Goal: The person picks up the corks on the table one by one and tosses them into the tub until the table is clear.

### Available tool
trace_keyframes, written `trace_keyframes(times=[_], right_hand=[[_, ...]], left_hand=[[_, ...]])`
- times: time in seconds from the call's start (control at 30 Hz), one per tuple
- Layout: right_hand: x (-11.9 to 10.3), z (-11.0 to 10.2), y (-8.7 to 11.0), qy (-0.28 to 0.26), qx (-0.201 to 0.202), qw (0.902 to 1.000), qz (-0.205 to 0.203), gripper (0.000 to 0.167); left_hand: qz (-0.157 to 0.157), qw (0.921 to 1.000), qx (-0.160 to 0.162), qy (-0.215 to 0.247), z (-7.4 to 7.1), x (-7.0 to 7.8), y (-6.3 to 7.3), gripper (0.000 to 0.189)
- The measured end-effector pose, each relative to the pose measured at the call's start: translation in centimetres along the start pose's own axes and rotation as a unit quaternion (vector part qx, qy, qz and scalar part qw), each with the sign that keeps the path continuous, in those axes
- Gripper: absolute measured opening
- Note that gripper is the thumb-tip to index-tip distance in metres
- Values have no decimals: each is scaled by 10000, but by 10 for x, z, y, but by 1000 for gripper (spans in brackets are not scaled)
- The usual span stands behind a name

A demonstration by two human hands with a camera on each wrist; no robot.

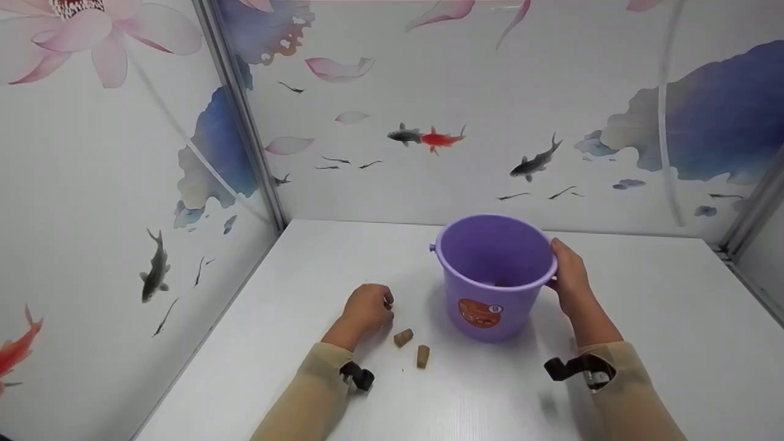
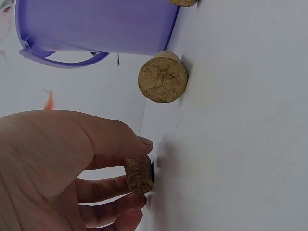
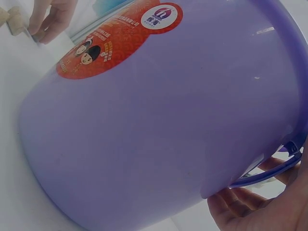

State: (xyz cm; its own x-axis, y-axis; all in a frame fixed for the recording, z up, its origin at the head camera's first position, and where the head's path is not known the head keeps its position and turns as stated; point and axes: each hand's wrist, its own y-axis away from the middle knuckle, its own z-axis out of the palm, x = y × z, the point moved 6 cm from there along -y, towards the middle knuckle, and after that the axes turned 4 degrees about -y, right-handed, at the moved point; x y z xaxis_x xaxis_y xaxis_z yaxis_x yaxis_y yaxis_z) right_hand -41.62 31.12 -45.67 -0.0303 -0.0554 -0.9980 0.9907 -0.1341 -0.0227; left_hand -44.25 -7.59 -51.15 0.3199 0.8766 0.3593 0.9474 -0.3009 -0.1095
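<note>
A purple bucket (image 1: 490, 312) with a red label stands upright on the white table, with something small and dark just visible inside. My right hand (image 1: 571, 275) grips its right side by the rim and handle (image 3: 269, 177). To the bucket's left, my left hand (image 1: 367, 307) pinches a cork (image 2: 139, 175) between thumb and fingers, close to the tabletop. Two more corks lie on the table between that hand and the bucket: one on its side (image 1: 403, 337), the other a little nearer to me (image 1: 423, 356).
The white table (image 1: 257, 343) meets a back wall (image 1: 380, 196) and a left wall (image 1: 86, 202), both printed with fish and lotus. A black wrist mount (image 1: 358, 376) sits on the left sleeve, and another mount (image 1: 566, 369) on the right one.
</note>
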Motion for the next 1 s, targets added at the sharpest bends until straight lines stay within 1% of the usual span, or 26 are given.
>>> trace_keyframes(times=[0.17, 0.3, 0.43, 0.57, 0.7, 0.87, 1.0], right_hand=[[0, 1, 0, 21, 9, 10000, -6, 54], [0, 0, 0, 21, 22, 10000, -7, 55], [0, 0, 1, 112, -22, 9999, -49, 56], [0, -1, 1, 94, -26, 9999, -96, 51], [-1, -2, 0, -129, 41, 9999, -95, 44], [0, 0, 0, -82, -8, 10000, -19, 49], [-1, 0, 0, -58, -11, 10000, 3, 51]], left_hand=[[108, 9998, 106, -108, 2, 0, 1, 7], [67, 9998, 80, -153, 3, 1, 1, 6], [-51, 9999, 9, -129, 2, 2, 2, 6], [-146, 9999, -36, -84, 2, 3, 2, 8], [-129, 9999, -15, -63, 1, 3, 2, 9], [-78, 9999, 3, 68, 1, 4, 2, 10], [-107, 9998, -17, 144, 0, 5, 2, 11]])
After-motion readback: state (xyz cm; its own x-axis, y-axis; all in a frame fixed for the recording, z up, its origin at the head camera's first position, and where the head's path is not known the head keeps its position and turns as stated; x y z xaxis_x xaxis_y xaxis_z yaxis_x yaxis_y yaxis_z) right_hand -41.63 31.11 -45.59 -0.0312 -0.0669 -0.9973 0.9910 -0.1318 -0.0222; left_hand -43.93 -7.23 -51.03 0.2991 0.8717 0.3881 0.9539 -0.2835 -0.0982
